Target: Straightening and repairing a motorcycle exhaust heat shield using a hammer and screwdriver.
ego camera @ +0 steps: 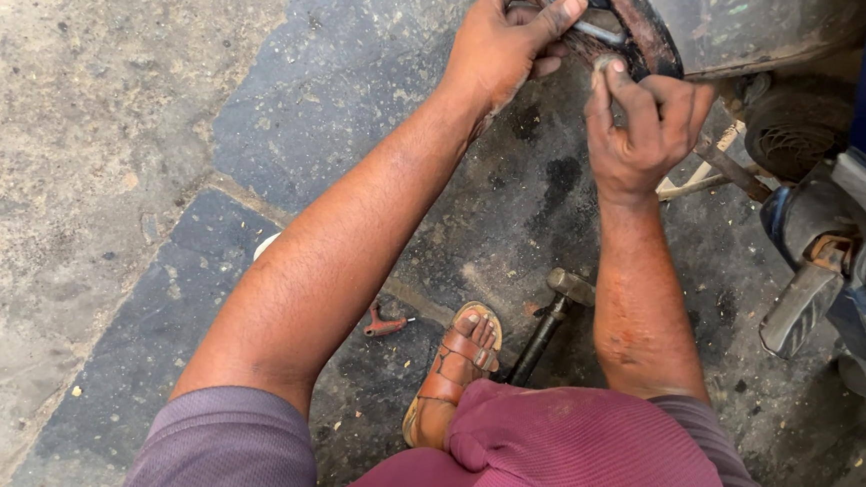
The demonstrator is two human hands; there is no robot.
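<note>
My left hand grips a thin metal rod against the rusty lower edge of a dark vehicle body panel at the top of the head view. Just to its right, my right hand is closed around a small metal tool whose tip points up at the same edge. Both hands almost touch at the panel's rim. What lies behind the rim is hidden.
A hammer lies on the dark stone floor beside my sandalled foot. A small red-handled tool rests left of the foot. A scooter footrest and parts crowd the right side, with a wheel above.
</note>
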